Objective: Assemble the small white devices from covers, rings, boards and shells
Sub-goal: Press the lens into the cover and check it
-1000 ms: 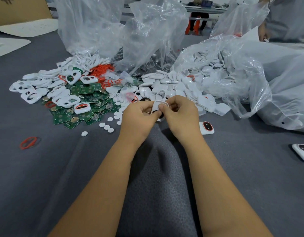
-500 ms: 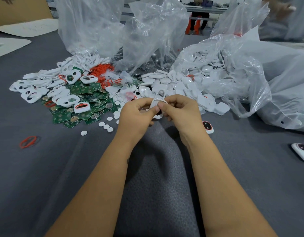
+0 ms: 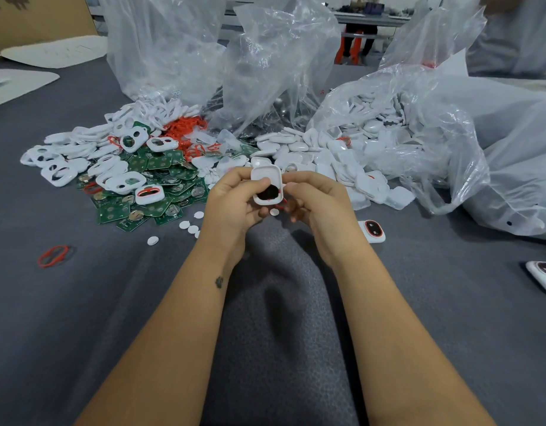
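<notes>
My left hand (image 3: 231, 204) and my right hand (image 3: 317, 201) hold a white cover (image 3: 267, 178) between them above the grey table. The cover has an oval opening, and a bit of red ring (image 3: 280, 205) shows at its lower right edge. My left thumb lies across the cover's face. My right fingers pinch its right side. Behind lie heaps of white covers (image 3: 81, 161), green boards (image 3: 161, 167), red rings (image 3: 185, 127) and white shells (image 3: 327, 152).
A finished device (image 3: 373, 231) lies right of my right hand, another device (image 3: 543, 276) at the right edge. A loose red ring (image 3: 53, 256) lies at the left. Small white discs (image 3: 188, 226) are scattered near my left wrist. Clear plastic bags (image 3: 265, 56) stand behind the heaps.
Both hands have lifted the cover a little and turned it upright, so its oval opening now faces me. A person at the back right has shifted.
</notes>
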The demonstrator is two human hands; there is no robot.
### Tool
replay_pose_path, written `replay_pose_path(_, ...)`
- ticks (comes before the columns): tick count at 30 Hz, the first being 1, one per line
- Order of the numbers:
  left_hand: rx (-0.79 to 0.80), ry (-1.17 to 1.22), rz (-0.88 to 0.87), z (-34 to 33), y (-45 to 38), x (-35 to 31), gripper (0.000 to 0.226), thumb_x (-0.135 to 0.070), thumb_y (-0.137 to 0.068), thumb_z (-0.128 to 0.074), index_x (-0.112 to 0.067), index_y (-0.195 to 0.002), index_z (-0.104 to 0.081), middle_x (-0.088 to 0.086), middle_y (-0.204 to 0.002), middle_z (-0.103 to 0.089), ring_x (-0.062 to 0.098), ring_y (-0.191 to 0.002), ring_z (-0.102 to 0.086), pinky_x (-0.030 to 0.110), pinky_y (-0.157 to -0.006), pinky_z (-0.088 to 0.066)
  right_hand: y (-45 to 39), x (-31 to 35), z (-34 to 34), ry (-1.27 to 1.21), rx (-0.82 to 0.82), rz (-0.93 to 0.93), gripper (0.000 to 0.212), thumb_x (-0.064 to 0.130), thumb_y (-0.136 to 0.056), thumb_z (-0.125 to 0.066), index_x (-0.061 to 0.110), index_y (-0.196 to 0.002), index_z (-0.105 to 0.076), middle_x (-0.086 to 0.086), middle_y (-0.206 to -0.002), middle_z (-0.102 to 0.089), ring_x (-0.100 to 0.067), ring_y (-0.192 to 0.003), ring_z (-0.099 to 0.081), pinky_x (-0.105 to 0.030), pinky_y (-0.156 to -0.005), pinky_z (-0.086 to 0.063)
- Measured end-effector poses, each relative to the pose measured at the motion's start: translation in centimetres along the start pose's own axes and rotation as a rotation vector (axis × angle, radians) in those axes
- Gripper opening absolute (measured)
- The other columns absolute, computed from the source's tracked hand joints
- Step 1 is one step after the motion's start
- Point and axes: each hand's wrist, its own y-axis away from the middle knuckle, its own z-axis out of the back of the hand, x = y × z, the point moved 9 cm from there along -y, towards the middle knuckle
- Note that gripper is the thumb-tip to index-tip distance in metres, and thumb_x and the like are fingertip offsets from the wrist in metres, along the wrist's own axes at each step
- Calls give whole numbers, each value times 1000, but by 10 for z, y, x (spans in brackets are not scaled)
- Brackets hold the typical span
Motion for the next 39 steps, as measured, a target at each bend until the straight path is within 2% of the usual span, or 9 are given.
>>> replay_pose_path(10,-11,-58,-35,0,1,-2,17,0,-90,-59,-14,-82,-62,-1,-77,-71,11,-67,-67,21,-56,-55,-1,3,-1,211,-94,143,24,-1,-82,-67,22,-75,-66,12,-58,-62,0,-58,-57,-13,-55,-45)
replay_pose_path(15,-8,-134,-103,-5,4,-7,15,1,-90,-61,-13,-86,-60,-4,-75,-69,9,-67,-67,24,-62,-58,-1,10,6,266,-152,228,22,0,-84,-64,22,-79,-65,4,-72,-66,-10,-67,-60,-29,-66,-54)
replay_pose_path(17,2,-273,-333,-11,13,-27,15,3,-87,-65,-12,-86,-63,-1,-81,-66,5,-74,-64,18,-68,-53,5,20,8,388,-217,347,24,0,-82,-63,24,-80,-62,4,-75,-65,-14,-70,-61,-36,-69,-54)
replay_pose_path(19,-62,-602,-696,-19,30,-53,14,1,-80,-71,-13,-84,-69,-4,-86,-62,6,-86,-59,18,-80,-44,20,42,7,572,-304,599,22,-3,-80,-61,17,-86,-63,1,-82,-65,-16,-76,-60,-28,-74,-51)
replay_pose_path(23,-261,-952,-1066,-32,59,-73,9,-6,-73,-74,-14,-78,-74,0,-85,-65,26,-88,-57,42,-81,-41,48,64,-2,762,-411,992,16,-13,-82,-59,-5,-94,-64,-14,-93,-64,-22,-89,-56,-24,-82,-45)
replay_pose_path(27,-218,-1027,-1167,-42,67,-71,15,-2,-74,-66,-13,-82,-73,6,-85,-65,31,-81,-58,37,-83,-33,53,66,-1,732,-448,1013,17,-5,-88,-49,-10,-99,-61,-19,-98,-60,-21,-93,-51,-22,-86,-41)
replay_pose_path(31,-200,-1033,-1223,-49,74,-72,25,-4,-76,-60,-26,-90,-61,5,-87,-64,24,-84,-51,33,-86,-26,50,63,7,660,-501,993,15,-7,-87,-52,-7,-101,-57,-3,-99,-49,-19,-89,-50,-27,-80,-43)
replay_pose_path(34,-215,-1037,-1259,-52,78,-72,27,-6,-78,-61,-27,-92,-54,3,-86,-64,20,-86,-48,33,-87,-24,46,58,12,632,-526,969,23,-6,-87,-56,6,-106,-52,1,-99,-46,-20,-86,-50,-33,-76,-45)
replay_pose_path(39,-223,-1019,-1271,-51,79,-70,18,-9,-81,-61,-25,-87,-57,1,-88,-64,19,-91,-48,36,-87,-26,45,57,14,601,-544,948,23,7,-89,-53,21,-106,-44,4,-98,-46,-17,-85,-50,-26,-75,-42)
